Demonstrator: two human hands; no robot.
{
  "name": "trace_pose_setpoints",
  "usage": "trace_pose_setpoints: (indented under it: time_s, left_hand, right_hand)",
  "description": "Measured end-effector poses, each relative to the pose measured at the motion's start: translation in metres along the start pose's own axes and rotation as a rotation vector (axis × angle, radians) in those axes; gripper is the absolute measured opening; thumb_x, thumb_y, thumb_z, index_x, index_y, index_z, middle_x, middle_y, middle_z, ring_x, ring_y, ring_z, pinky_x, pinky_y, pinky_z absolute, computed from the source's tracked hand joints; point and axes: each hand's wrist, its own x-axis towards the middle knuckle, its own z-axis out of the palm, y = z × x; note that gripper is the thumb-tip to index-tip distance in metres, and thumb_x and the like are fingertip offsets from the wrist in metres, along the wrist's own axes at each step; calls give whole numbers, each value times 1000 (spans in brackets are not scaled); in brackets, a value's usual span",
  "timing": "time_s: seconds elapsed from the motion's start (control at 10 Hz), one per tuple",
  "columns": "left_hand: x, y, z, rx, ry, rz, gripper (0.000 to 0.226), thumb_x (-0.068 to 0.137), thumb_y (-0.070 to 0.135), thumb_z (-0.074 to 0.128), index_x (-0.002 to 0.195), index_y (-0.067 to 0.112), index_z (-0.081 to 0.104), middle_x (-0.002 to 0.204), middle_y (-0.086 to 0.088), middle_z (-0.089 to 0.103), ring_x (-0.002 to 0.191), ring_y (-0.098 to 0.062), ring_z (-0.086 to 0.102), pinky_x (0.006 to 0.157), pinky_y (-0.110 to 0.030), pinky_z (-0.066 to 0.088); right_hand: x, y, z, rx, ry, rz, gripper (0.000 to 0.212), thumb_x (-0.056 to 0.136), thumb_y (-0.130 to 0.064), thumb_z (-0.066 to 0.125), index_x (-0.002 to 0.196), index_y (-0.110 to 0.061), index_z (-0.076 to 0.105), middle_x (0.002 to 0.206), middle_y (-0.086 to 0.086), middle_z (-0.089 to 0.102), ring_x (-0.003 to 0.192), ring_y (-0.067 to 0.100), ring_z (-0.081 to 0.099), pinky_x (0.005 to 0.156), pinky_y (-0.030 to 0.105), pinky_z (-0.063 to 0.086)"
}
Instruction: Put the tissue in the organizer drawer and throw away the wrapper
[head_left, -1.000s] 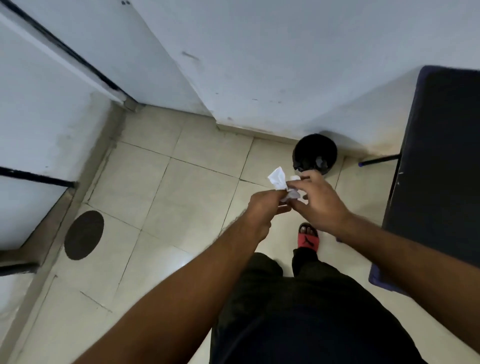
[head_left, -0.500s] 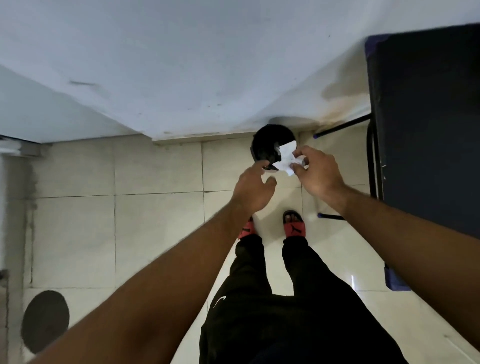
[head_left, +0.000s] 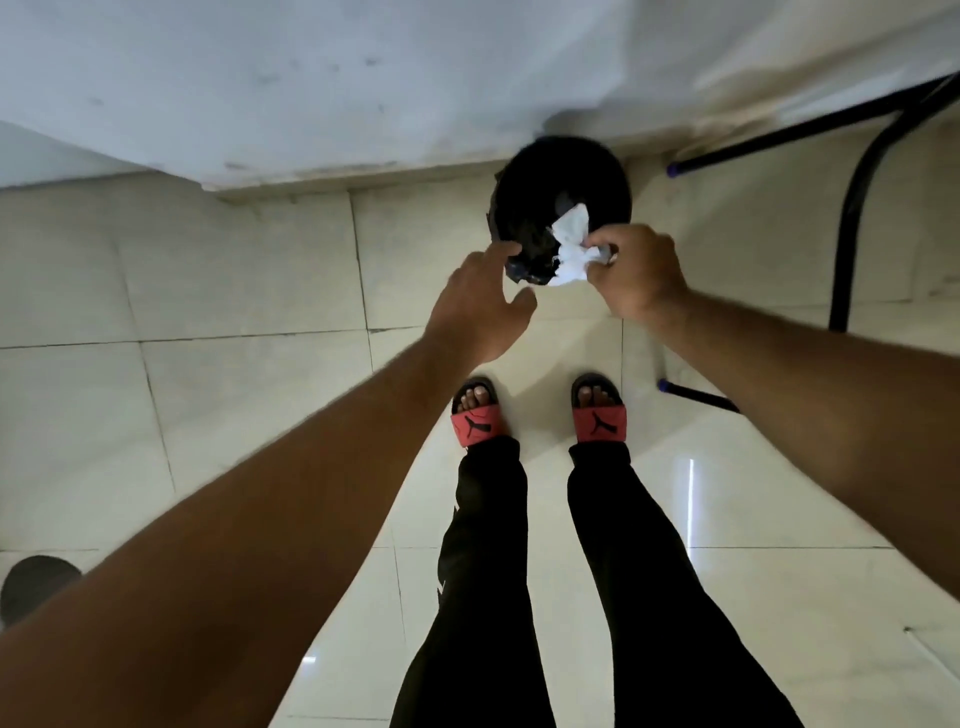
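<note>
Wrapper (head_left: 570, 249), white and crumpled, pinched tight in the right hand (head_left: 636, 275) directly over the black bin (head_left: 561, 182), left hand (head_left: 480, 306) spread wide beside it, holding nothing.

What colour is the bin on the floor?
Black; the bin shows clearly in the head view, by the wall.

wrapper (head_left: 570, 251) | white, crumpled | pinched over black bin (head_left: 561, 192)
</note>
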Motion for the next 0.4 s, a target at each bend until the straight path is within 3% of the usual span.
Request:
trace_pose_setpoints:
  time_s: [0.1, 0.2, 0.4]
  left_hand:
    - [38, -37, 43, -3, -28, -53, 58, 93, 35, 59, 147, 25, 43, 137, -5, 56, 122, -26, 55, 103, -39, 46]
    - [48, -49, 61, -26, -36, -73, 58, 93, 34, 60, 147, 24, 43, 137, -5, 56, 123, -26, 55, 104, -40, 46]
    - [41, -47, 71, -91, -43, -64, 57, 93, 33, 60, 147, 25, 42, 140, -5, 54, 125, -26, 54, 106, -41, 45]
  right_hand:
    - [50, 23, 39, -49, -62, -9, 45, 89, -15, 62, 134, -14, 61, 135, 11, 64, 123, 31, 58, 101, 24, 40]
    - [68, 30, 50, -24, -99, 10, 56, 90, -16, 64, 144, -15, 50, 145, 11, 55, 130, 30, 52, 106, 24, 36]
    - [61, 36, 51, -3, -116, 46, 64, 86, -15, 68, 147, -16, 45, 140, 14, 58, 126, 33, 55, 102, 29, 42]
